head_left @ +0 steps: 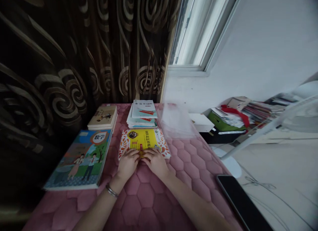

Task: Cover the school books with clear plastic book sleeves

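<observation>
Yellow-covered book (pixel 143 141): left hand (pixel 127 163), right hand (pixel 156 163) lying flat on lower edge, nearly touching

A home bedroom, quilted pink bedcover (pixel 146 194), swirl-patterned brown curtain (pixel 49 58), white-framed window (pixel 191 35), stacked schoolbooks (pixel 142 114)

Math textbook (pixel 79 159), stacked workbooks (pixel 142 114), black tablet (pixel 242 204)

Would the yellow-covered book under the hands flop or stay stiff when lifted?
The yellow-covered book looks thin and soft-covered, so it probably bends slightly when lifted. It is likely light for the left hand and right hand. Lying flat on the quilted pink mat, it should not roll.
</observation>
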Action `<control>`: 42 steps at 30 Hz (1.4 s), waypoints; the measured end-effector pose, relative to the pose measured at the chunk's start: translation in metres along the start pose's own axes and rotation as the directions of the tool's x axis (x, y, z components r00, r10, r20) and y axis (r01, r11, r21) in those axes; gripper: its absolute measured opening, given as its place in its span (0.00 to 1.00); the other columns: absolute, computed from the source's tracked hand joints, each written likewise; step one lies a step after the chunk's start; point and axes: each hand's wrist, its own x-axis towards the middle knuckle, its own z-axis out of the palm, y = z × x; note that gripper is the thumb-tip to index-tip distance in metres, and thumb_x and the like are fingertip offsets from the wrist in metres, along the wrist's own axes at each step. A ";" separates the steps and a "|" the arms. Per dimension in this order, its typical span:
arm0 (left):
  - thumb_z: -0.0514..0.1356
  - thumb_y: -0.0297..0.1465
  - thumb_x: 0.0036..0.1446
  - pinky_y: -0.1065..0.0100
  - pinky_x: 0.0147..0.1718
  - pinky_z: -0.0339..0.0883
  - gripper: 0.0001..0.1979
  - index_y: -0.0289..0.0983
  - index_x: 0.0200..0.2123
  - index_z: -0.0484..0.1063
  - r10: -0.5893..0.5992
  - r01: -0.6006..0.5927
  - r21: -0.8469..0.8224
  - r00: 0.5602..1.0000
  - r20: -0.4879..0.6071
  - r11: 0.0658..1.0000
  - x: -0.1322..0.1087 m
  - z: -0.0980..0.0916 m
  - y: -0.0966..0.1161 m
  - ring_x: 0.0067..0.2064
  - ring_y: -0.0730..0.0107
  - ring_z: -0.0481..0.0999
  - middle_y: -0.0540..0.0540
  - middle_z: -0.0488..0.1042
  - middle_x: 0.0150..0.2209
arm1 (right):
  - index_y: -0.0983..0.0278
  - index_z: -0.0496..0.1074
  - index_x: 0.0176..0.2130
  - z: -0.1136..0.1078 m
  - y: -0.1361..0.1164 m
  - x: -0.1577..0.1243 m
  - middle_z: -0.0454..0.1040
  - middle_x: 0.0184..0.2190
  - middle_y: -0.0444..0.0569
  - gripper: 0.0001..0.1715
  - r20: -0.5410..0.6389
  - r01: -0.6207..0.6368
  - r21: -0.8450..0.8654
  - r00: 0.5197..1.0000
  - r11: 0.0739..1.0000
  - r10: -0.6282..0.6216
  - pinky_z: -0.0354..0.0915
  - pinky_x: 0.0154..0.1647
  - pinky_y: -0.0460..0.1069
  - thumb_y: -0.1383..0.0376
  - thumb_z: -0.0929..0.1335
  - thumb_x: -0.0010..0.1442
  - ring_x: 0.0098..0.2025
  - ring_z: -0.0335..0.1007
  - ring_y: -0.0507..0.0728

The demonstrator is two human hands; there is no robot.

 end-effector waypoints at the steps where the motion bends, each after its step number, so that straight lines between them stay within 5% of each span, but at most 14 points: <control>1: 0.60 0.21 0.55 0.47 0.63 0.53 0.11 0.42 0.34 0.80 0.009 -0.009 -0.001 1.000 0.001 1.000 -0.001 -0.001 -0.002 0.49 0.61 0.76 0.47 0.81 0.44 | 0.59 0.78 0.35 -0.001 0.003 -0.001 0.80 0.42 0.47 0.02 -0.018 0.005 0.017 1.000 1.000 -0.005 0.65 0.52 0.55 0.66 0.72 0.59 0.47 0.72 0.58; 8: 0.60 0.24 0.57 0.42 0.61 0.55 0.11 0.45 0.35 0.80 -0.030 0.031 0.026 0.998 -0.058 0.999 -0.017 -0.020 -0.027 0.49 0.60 0.75 0.49 0.81 0.42 | 0.59 0.78 0.34 -0.025 0.045 -0.025 0.80 0.42 0.47 0.05 -0.109 -0.022 0.062 0.994 0.998 0.029 0.67 0.52 0.58 0.67 0.70 0.59 0.49 0.73 0.59; 14: 0.57 0.18 0.54 0.49 0.53 0.68 0.17 0.44 0.34 0.81 -0.092 0.096 0.032 0.990 -0.109 0.995 -0.038 -0.026 -0.051 0.49 0.58 0.75 0.49 0.82 0.42 | 0.57 0.79 0.35 -0.052 0.084 -0.046 0.81 0.40 0.47 0.07 -0.142 -0.010 0.103 0.990 0.995 0.025 0.69 0.52 0.59 0.66 0.69 0.60 0.48 0.75 0.60; 25: 0.52 0.14 0.52 0.54 0.52 0.72 0.24 0.45 0.37 0.81 -0.152 0.147 -0.060 0.984 -0.097 0.987 -0.042 -0.023 -0.056 0.52 0.62 0.74 0.50 0.81 0.42 | 0.56 0.79 0.38 -0.053 0.097 -0.052 0.81 0.42 0.47 0.16 -0.138 0.010 0.153 0.990 0.988 0.011 0.70 0.52 0.59 0.70 0.64 0.61 0.48 0.75 0.58; 29: 0.55 0.17 0.53 0.53 0.53 0.69 0.19 0.42 0.35 0.80 -0.177 0.172 -0.059 0.978 -0.112 0.983 -0.039 -0.024 -0.043 0.52 0.60 0.74 0.47 0.81 0.43 | 0.57 0.78 0.40 -0.057 0.083 -0.050 0.80 0.42 0.47 0.15 -0.132 0.033 0.083 0.991 0.996 -0.022 0.68 0.53 0.61 0.71 0.64 0.60 0.50 0.73 0.59; 33: 0.64 0.25 0.53 0.40 0.61 0.54 0.07 0.41 0.35 0.78 -0.208 0.208 -0.009 0.974 -0.086 0.978 -0.024 -0.019 -0.013 0.52 0.54 0.73 0.45 0.79 0.45 | 0.60 0.76 0.43 -0.047 0.041 -0.036 0.78 0.47 0.51 0.13 -0.049 0.037 -0.004 0.998 0.999 -0.037 0.64 0.56 0.62 0.68 0.69 0.57 0.55 0.68 0.62; 37: 0.63 0.25 0.54 0.42 0.62 0.51 0.06 0.40 0.35 0.77 -0.206 0.206 -0.001 0.978 -0.012 0.978 -0.007 -0.011 0.010 0.52 0.56 0.74 0.45 0.78 0.44 | 0.61 0.76 0.40 -0.023 0.001 -0.013 0.77 0.47 0.52 0.09 -0.008 -0.031 -0.005 0.999 1.000 0.031 0.63 0.57 0.61 0.66 0.71 0.57 0.53 0.68 0.63; 42: 0.60 0.23 0.56 0.42 0.62 0.51 0.08 0.41 0.33 0.77 -0.211 0.211 0.009 0.977 -0.016 0.978 -0.004 -0.006 0.010 0.51 0.59 0.75 0.46 0.78 0.44 | 0.61 0.75 0.37 -0.002 -0.010 0.003 0.77 0.46 0.51 0.06 -0.013 -0.082 -0.009 0.997 0.997 0.082 0.63 0.53 0.61 0.64 0.72 0.57 0.50 0.70 0.64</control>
